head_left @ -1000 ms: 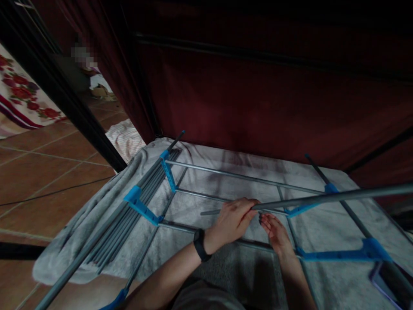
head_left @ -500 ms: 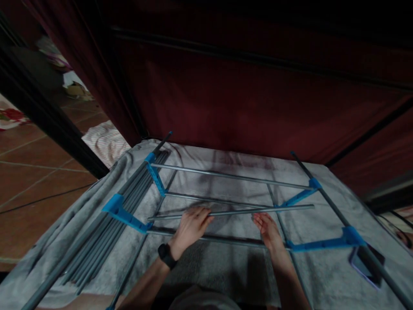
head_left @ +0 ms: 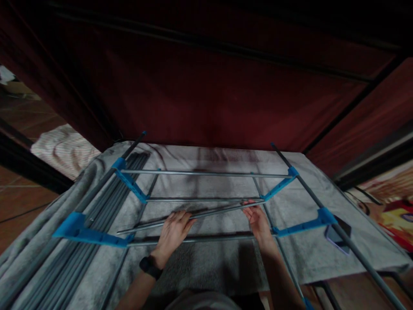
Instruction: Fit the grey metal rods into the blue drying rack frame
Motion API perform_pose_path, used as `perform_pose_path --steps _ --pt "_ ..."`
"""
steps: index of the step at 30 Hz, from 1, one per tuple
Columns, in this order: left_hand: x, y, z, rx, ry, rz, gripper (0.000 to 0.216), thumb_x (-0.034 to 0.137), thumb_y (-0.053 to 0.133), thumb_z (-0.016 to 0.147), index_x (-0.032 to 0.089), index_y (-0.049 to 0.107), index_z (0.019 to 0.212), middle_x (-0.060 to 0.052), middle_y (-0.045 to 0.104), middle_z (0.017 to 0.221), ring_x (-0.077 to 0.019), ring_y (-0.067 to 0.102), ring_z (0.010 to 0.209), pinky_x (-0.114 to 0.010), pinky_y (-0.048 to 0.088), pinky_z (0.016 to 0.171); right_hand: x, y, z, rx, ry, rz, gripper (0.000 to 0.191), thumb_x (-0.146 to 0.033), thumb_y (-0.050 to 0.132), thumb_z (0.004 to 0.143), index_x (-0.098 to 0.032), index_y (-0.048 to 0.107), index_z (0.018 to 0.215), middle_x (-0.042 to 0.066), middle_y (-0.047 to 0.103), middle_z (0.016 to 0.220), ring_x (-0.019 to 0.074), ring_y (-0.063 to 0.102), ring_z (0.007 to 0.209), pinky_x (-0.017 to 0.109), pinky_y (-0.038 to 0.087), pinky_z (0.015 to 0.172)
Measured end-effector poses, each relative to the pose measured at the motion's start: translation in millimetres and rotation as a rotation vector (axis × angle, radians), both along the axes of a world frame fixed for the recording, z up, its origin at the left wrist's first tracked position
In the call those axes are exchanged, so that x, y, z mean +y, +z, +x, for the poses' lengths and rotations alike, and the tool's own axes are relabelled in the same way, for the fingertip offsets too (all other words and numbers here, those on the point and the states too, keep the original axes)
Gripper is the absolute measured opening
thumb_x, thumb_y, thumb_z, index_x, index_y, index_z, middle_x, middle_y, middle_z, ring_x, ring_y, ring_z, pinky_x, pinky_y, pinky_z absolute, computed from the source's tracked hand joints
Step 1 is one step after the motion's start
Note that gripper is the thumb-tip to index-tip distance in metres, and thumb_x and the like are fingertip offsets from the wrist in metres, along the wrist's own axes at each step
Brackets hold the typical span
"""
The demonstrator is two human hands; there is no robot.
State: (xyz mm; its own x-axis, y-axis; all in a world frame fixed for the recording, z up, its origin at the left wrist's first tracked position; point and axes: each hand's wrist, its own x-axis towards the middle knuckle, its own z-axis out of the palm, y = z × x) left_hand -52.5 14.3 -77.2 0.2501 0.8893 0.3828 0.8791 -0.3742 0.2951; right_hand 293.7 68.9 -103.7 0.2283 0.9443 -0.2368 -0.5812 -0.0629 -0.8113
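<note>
A loose grey metal rod point(head_left: 217, 211) slants above the lower part of a pole frame, its left end nearer me. My left hand point(head_left: 176, 227), with a black watch on the wrist, is closed around it left of the middle. Toward its right end, the fingers of my right hand point(head_left: 257, 218) are curled against the rod, palm turned up. The frame has blue plastic brackets, among them a front left bracket point(head_left: 92, 234) and a front right bracket point(head_left: 305, 224). Between them run a near crossbar point(head_left: 219, 238), a middle crossbar point(head_left: 200, 199) and a far crossbar point(head_left: 206, 173).
Several loose grey tubes point(head_left: 106, 215) lie bundled under the frame's left side. A phone point(head_left: 338, 234) rests by the right pole on the grey blanket point(head_left: 209, 157). A dark red panel point(head_left: 206, 94) stands behind. Striped cloth point(head_left: 64, 148) lies at the left.
The rod has shifted left and its left end has dropped toward me. My right fingers have come up onto it from below. The camera view has turned right.
</note>
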Motion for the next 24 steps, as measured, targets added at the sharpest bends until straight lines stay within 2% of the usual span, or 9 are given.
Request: perform_pose_path --steps 3,6,9,15,20,24 --pt "0.8 -4.8 -5.2 -0.020 -0.010 -0.014 0.034 0.043 0.044 0.105 0.024 0.073 0.105 -0.007 0.076 0.098 -0.0272 0.069 0.092 -0.043 0.050 0.088 1.2 -0.6 -0.6 0.019 -0.046 -0.006 0.025 -0.036 0.086 0.070 -0.025 0.074 0.089 0.000 0.079 0.094 0.0181 0.073 0.086 0.035 0.058 0.085" --pt "2.5 -7.9 -9.5 -0.062 -0.009 -0.019 0.030 0.033 0.044 0.104 0.027 0.072 0.111 -0.007 0.075 0.107 -0.0273 0.069 0.098 -0.044 0.046 0.094 3.1 -3.7 -1.6 0.030 -0.112 -0.048 0.030 -0.038 0.092 0.067 -0.024 0.069 0.081 -0.003 0.076 0.084 0.0143 0.069 0.072 0.031 0.059 0.078" --pt "5.4 -11.0 -11.9 -0.070 0.001 -0.021 0.029 0.026 0.044 0.102 0.027 0.071 0.110 -0.006 0.075 0.104 -0.0260 0.068 0.095 -0.042 0.046 0.091 4.3 -7.1 -2.5 0.041 -0.155 -0.064 0.036 -0.037 0.096 0.064 -0.025 0.065 0.078 -0.006 0.073 0.077 0.0123 0.068 0.066 0.029 0.060 0.073" --pt "9.1 -14.2 -20.4 0.030 0.116 0.004 0.026 0.025 0.044 0.100 0.021 0.070 0.102 -0.009 0.074 0.100 -0.0269 0.066 0.090 -0.042 0.044 0.086 6.4 -11.6 -1.0 0.071 -0.198 -0.056 0.034 -0.031 0.093 0.066 -0.025 0.062 0.078 -0.007 0.074 0.080 0.0127 0.071 0.072 0.027 0.060 0.075" --pt "9.5 -13.5 -34.5 0.082 0.218 0.004 0.030 0.026 0.043 0.099 0.018 0.072 0.105 -0.013 0.074 0.102 -0.0301 0.067 0.096 -0.045 0.042 0.092 8.2 -12.8 0.0 0.069 -0.201 -0.078 0.023 -0.024 0.083 0.073 -0.026 0.061 0.077 -0.005 0.076 0.083 0.0145 0.073 0.080 0.029 0.061 0.078" --pt "7.9 -13.3 -39.6 0.054 0.271 -0.048 0.028 0.026 0.046 0.096 0.020 0.072 0.104 -0.012 0.075 0.103 -0.0294 0.067 0.100 -0.045 0.041 0.096 7.4 -12.1 2.1 0.034 -0.215 -0.056 0.016 -0.022 0.077 0.077 -0.026 0.064 0.084 -0.004 0.076 0.086 0.0147 0.074 0.082 0.030 0.060 0.080"
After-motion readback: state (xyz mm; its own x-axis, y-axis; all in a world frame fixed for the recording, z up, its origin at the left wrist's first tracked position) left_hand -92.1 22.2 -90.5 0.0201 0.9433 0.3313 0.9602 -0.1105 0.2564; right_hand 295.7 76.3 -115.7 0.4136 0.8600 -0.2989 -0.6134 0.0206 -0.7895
